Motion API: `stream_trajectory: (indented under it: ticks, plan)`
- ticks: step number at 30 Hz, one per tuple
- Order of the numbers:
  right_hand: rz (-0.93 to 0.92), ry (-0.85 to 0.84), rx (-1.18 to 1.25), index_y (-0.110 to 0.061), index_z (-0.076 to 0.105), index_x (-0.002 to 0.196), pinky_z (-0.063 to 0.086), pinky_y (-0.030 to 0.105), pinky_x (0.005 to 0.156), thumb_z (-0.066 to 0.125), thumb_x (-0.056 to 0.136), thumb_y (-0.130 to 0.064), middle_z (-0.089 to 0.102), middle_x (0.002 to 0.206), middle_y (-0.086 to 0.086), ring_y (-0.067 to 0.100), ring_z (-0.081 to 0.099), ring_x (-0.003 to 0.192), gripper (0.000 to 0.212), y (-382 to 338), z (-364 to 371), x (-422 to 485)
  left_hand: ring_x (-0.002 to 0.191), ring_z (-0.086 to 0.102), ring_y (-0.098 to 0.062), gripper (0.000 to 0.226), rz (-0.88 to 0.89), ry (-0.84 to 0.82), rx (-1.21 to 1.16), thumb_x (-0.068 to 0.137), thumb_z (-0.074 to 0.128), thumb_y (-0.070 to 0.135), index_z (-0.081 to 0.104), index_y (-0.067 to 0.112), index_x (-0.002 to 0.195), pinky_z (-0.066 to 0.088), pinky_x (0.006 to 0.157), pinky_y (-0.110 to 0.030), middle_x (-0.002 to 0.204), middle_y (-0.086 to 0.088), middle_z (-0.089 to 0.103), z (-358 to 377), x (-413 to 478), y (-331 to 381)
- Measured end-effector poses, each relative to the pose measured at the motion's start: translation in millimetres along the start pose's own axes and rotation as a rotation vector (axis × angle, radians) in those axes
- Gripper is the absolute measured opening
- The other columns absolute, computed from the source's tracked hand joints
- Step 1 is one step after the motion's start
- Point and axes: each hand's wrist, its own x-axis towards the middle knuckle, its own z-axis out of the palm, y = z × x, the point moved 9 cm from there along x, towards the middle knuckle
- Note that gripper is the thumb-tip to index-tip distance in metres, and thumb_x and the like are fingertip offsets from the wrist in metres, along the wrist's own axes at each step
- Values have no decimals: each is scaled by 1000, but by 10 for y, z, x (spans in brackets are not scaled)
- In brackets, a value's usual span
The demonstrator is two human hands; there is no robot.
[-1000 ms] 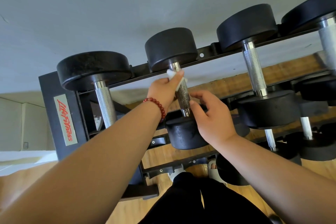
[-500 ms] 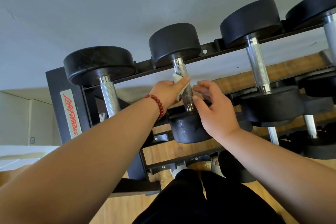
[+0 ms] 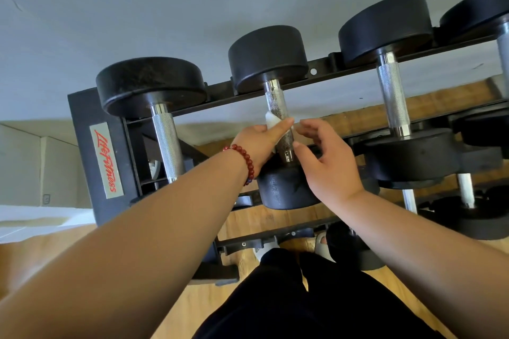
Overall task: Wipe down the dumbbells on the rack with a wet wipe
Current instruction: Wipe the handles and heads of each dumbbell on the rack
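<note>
The middle dumbbell (image 3: 268, 55) lies across the black rack (image 3: 325, 69), its chrome knurled handle (image 3: 274, 102) running toward me. My left hand (image 3: 259, 143), with a red bead bracelet at the wrist, pinches a white wet wipe (image 3: 271, 120) around the lower half of that handle. My right hand (image 3: 327, 162) is just right of the handle with fingers loosely spread. Its thumb touches the handle's near end above the near head (image 3: 283, 190). The handle's upper half is bare.
One black dumbbell (image 3: 165, 132) lies to the left and another (image 3: 392, 99) to the right on the same tier; more sit on lower tiers at right (image 3: 468, 217). The rack's end plate carries a red-lettered label (image 3: 106, 159). My legs and the wooden floor (image 3: 248, 220) are below.
My left hand has slid the wipe down the handle, from near the far head toward the near head. My right hand has loosened its grasp and spread its fingers.
</note>
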Motion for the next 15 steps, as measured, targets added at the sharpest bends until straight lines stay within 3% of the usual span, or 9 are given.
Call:
stream_trajectory:
  ticks: [2, 4, 9, 12, 15]
  plan:
    - [21, -26, -4, -22, 57, 125, 40, 6, 78, 59, 92, -27, 61, 121, -14, 4, 57, 97, 33, 19, 20, 5, 95, 70, -25, 81, 29, 34, 33, 39, 77, 77, 72, 17, 93, 54, 94, -43, 94, -7, 75, -29, 47, 64]
    - [35, -45, 6, -23, 58, 122, 38, 6, 79, 59, 94, -25, 59, 118, -15, -1, 54, 102, 29, 24, 32, 10, 95, 70, -24, 78, 75, 43, 46, 39, 73, 77, 71, 19, 91, 53, 94, -44, 93, -6, 75, -27, 52, 135]
    - [40, -36, 3, -25, 58, 122, 41, 11, 79, 58, 94, -25, 57, 112, -20, -2, 53, 86, 28, 22, 27, 7, 97, 70, -21, 71, 117, 9, 36, 51, 67, 75, 67, 22, 99, 52, 96, -43, 98, -4, 74, 35, -33, 120]
    - [34, -33, -15, -21, 57, 126, 39, 7, 79, 58, 94, -25, 59, 119, -15, -5, 53, 90, 32, 24, 25, 10, 100, 67, -22, 71, 110, 14, 99, 67, 48, 81, 65, 24, 108, 51, 97, -44, 102, -5, 72, 30, -101, 155]
    - [37, -31, -14, -21, 56, 127, 39, 8, 79, 58, 94, -25, 59, 121, -13, -2, 53, 91, 34, 27, 22, 6, 104, 62, -20, 65, 141, 33, 128, 85, 35, 71, 60, 23, 121, 47, 100, -42, 110, -4, 66, 15, -140, 170]
